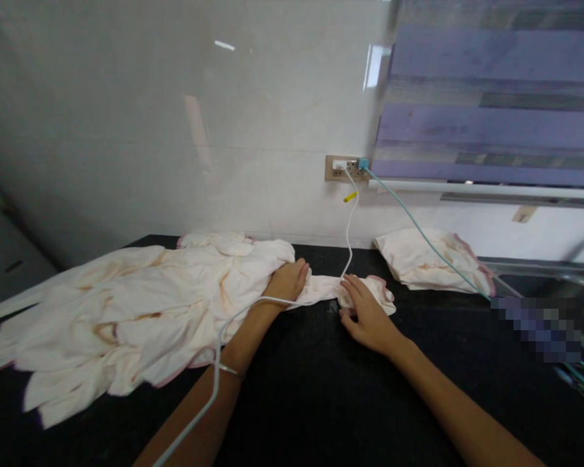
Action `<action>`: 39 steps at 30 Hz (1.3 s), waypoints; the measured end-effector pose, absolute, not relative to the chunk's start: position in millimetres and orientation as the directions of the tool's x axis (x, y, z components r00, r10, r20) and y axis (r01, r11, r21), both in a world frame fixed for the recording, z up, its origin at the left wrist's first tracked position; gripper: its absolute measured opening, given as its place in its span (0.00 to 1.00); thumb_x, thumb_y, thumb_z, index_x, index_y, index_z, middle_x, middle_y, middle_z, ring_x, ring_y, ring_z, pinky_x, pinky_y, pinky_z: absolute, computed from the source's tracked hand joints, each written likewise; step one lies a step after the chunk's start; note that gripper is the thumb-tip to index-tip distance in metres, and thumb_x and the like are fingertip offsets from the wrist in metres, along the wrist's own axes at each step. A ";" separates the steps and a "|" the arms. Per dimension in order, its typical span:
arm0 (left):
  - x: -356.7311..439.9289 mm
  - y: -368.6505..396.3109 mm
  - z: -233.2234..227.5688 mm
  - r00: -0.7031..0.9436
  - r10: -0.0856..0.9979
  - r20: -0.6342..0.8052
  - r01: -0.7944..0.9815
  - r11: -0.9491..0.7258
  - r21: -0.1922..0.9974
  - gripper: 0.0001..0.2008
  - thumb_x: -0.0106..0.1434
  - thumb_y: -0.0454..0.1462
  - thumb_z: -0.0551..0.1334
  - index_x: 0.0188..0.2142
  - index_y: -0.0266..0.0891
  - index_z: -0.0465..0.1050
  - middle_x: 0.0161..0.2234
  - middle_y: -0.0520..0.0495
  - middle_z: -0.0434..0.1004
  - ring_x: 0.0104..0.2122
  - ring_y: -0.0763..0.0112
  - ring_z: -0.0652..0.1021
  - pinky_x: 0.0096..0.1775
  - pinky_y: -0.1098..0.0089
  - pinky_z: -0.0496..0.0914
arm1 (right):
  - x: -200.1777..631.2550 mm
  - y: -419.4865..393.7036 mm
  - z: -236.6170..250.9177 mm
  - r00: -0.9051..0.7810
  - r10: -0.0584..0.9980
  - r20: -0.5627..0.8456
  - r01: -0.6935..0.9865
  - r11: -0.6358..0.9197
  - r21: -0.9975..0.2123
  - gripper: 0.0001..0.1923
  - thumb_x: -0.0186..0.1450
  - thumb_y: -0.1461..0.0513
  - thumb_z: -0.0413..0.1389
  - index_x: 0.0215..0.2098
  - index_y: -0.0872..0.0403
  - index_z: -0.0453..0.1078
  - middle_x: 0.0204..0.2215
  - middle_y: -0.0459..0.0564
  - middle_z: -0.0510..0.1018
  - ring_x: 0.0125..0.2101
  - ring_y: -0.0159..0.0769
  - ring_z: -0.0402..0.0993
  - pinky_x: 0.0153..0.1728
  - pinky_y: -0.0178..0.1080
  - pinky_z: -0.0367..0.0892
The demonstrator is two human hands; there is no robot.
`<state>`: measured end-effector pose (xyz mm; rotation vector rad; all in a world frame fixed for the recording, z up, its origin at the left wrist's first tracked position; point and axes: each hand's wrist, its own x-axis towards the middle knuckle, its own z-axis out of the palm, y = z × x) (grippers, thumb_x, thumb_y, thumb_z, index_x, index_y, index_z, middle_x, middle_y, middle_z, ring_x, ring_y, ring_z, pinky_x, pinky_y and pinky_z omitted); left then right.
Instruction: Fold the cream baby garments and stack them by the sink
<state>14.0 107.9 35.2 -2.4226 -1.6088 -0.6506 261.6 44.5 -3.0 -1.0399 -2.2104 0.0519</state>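
A large rumpled cream cloth (165, 292) with pinkish edging and brown stains lies over the left side of the black counter. My left hand (286, 282) rests at its right end, the fingers close together and curled into the fabric. From there a narrow strip of the cloth (321, 289) runs right to a small bunched end. On that end lies my right hand (367, 316), palm down, its fingers stretched over the fabric and its thumb apart. A white cord (217, 363) passes across my left forearm and hand. The fabric under both palms is hidden.
Against the wall, a wall socket (353, 168) holds a white plug and a teal plug. The teal cord (409, 214) crosses a second, folded cream cloth (428, 263) at the right. Beyond it is a metal sink (579, 298). A purple striped panel (467, 123) hangs above.
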 end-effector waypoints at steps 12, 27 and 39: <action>82.2 56.2 40.7 0.675 0.644 0.360 0.570 -0.765 0.300 0.15 0.74 0.39 0.50 0.52 0.39 0.72 0.50 0.39 0.78 0.50 0.55 0.78 0.55 0.58 0.71 | 263.7 52.5 -3.7 -0.398 0.851 0.342 0.844 0.486 -0.227 0.15 0.71 0.62 0.51 0.52 0.57 0.73 0.50 0.60 0.78 0.52 0.48 0.69 0.57 0.49 0.62; -11.0 110.3 23.9 0.200 0.868 0.454 0.960 -0.266 0.085 0.30 0.63 0.57 0.64 0.56 0.40 0.73 0.57 0.37 0.73 0.58 0.47 0.70 0.61 0.52 0.63 | 318.7 68.0 21.8 0.109 0.903 0.416 0.976 -0.018 -0.217 0.15 0.72 0.60 0.48 0.38 0.58 0.76 0.36 0.56 0.77 0.35 0.38 0.71 0.38 0.37 0.63; 22.5 102.2 29.8 0.138 0.762 0.632 0.950 -0.283 0.133 0.29 0.61 0.33 0.58 0.63 0.31 0.64 0.65 0.30 0.64 0.69 0.45 0.57 0.69 0.45 0.49 | 271.8 49.2 1.7 -0.418 0.789 0.451 0.750 0.579 -0.320 0.31 0.68 0.62 0.52 0.68 0.58 0.57 0.63 0.61 0.66 0.63 0.47 0.62 0.63 0.49 0.59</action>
